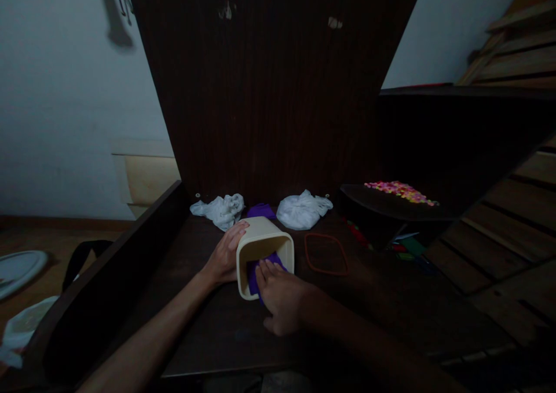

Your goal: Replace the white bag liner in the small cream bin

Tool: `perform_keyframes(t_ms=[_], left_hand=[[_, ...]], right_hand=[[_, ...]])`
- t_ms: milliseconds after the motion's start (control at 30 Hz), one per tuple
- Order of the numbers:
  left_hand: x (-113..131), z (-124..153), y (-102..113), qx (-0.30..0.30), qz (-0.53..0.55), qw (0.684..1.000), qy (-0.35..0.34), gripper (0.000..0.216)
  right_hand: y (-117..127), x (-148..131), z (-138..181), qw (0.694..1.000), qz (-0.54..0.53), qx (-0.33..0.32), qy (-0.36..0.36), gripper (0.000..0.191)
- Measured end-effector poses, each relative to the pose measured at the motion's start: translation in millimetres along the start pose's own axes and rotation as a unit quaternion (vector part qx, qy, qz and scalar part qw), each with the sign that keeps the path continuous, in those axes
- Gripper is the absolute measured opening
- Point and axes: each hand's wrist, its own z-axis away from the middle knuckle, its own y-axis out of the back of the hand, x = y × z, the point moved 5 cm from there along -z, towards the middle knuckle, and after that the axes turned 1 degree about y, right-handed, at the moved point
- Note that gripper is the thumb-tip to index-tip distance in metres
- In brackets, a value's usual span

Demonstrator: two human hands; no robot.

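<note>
A dark wood-grain desk point(208, 346) bears, centre, one smooth, square-mouthed cream tub point(260, 227). Two crumpled plastic bags point(304, 210) lie far. The left hand point(228, 254) grasps the tub's left side; the right hand point(281, 297) presses one purple cloth point(252, 277) inside, whether gripped I cannot tell. One thin, squarish orange ring point(333, 274) lies right.

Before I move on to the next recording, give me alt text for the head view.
The left hand braces a cream, square-mouthed container tipped with its opening toward the camera, while the right hand presses a purple cloth inside. Behind it on the dark wooden surface lie two white plastic bags; a red-orange loop lies to the right.
</note>
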Motion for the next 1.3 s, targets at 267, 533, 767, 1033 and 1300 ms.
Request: perform_keyframes(t_ms=[267,533,767,1033,1300], left_hand=[[-4,4,0,0.006,0.008,1.000,0.017,0.087],[-4,4,-1,0.015,0.008,1.000,0.011,0.082],[-6,7,0,0.011,0.024,0.999,0.021,0.080],[-10,9,0,0.026,0.032,0.998,0.042,0.082],[-12,10,0,0.026,0.016,0.996,0.081,0.087]], right_hand=[[22,5,-54,0.993,0.018,-0.113,0.010,0.071],[12,4,-53,0.999,-0.003,-0.037,0.009,0.095],[-10,-13,5,0.990,-0.078,0.100,0.056,0.113],[9,-18,-4,0.993,-0.075,0.020,0.084,0.119],[25,6,-65,0.995,-0.058,-0.068,0.032,0.085]])
